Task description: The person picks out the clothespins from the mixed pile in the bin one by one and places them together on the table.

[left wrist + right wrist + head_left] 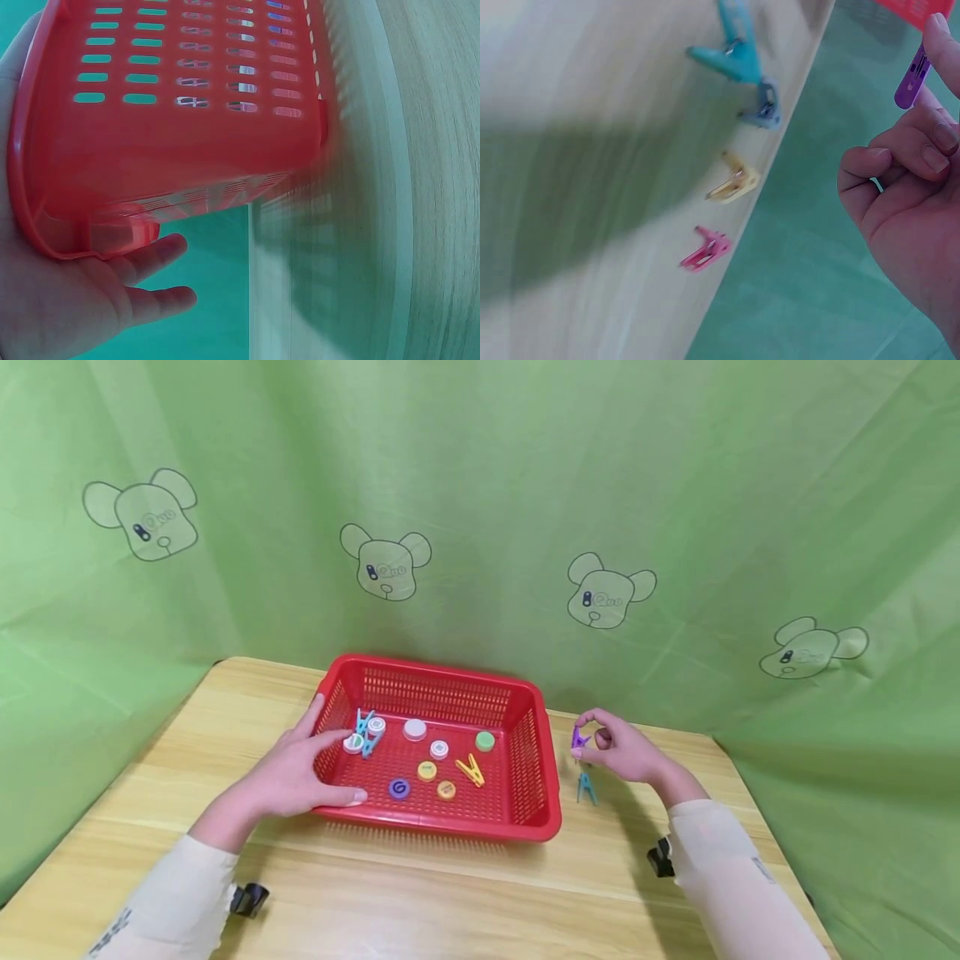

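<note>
A red plastic basket (442,827) stands on the wooden table. At its left end my left hand (288,768) holds the rim, thumb along the front corner, index finger reaching inside. The left wrist view shows the basket's slotted end wall (180,146) and two of my fingers outside it. To the basket's right, my right hand (626,750) pinches a purple clothespin (913,81) between thumb and fingertip. Just below that hand lies a teal clothespin (587,787). In the right wrist view, blue (765,105), yellow (739,180) and pink clothespins (709,247) lie near the table's edge.
Inside the basket are several bottle caps, among them a green cap (485,741) and a purple cap (399,788), plus a yellow clothespin (471,770) and teal clothespins (371,743). A green curtain (495,485) with mouse-like drawings hangs behind the table (420,902).
</note>
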`<state>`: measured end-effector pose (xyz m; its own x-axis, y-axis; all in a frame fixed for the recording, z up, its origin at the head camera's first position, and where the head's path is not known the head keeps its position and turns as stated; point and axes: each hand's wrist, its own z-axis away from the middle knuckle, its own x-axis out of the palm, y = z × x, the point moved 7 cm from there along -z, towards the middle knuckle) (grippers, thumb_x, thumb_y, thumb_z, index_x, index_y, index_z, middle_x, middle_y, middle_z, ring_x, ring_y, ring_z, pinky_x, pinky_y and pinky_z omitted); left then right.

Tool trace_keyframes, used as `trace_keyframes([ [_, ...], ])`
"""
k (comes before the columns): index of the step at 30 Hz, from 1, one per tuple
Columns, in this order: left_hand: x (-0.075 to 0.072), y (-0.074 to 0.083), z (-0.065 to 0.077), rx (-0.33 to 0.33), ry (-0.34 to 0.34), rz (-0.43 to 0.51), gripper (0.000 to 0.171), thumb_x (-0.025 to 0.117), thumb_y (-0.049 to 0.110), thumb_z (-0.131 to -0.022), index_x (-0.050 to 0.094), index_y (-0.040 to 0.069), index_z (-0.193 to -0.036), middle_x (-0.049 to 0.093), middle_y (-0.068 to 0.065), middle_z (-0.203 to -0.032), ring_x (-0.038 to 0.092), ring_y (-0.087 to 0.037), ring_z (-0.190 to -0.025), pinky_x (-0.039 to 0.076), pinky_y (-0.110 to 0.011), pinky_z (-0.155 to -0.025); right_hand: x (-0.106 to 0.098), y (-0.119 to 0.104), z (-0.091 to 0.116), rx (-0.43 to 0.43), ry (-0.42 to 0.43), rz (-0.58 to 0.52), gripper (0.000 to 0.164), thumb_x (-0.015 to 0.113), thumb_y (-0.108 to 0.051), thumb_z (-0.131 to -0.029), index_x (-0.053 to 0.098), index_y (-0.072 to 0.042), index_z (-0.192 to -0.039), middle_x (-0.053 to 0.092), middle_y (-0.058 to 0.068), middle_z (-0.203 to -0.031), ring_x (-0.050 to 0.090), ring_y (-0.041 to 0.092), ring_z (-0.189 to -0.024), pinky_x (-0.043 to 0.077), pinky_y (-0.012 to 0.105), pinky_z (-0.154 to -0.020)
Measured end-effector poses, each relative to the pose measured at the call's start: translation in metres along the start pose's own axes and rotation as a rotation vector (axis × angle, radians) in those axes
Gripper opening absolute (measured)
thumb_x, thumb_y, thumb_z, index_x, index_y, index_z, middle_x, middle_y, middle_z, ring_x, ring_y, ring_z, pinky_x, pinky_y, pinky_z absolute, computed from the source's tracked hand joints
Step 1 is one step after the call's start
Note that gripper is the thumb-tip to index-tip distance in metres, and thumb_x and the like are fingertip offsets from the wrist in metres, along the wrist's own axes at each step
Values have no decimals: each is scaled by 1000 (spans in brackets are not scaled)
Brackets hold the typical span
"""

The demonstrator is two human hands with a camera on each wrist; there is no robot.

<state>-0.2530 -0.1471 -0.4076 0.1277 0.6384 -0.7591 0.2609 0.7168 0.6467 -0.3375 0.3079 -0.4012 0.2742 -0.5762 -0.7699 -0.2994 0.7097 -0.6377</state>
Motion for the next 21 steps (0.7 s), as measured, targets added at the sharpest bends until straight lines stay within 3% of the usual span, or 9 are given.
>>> trace_keyframes([
  [9,1,1,1,-1,-3,-1,101,85,59,-68,50,4,-146,-4,-16,-166,14,-47,-144,49,-61,-92,-3,27,22,55,8,-16,40,77,-22,-90,54,-8,-120,37,0,-64,37,14,-56,39,30,-53],
  [21,0,1,1,-1,-2,-12,102,84,61,-68,50,4,-146,-4,-17,-165,14,-48,-144,46,-64,-94,-1,61,51,82,46,63,39,78,-29,-89,58,-6,-114,40,1,-66,39,16,-58,37,32,-55],
])
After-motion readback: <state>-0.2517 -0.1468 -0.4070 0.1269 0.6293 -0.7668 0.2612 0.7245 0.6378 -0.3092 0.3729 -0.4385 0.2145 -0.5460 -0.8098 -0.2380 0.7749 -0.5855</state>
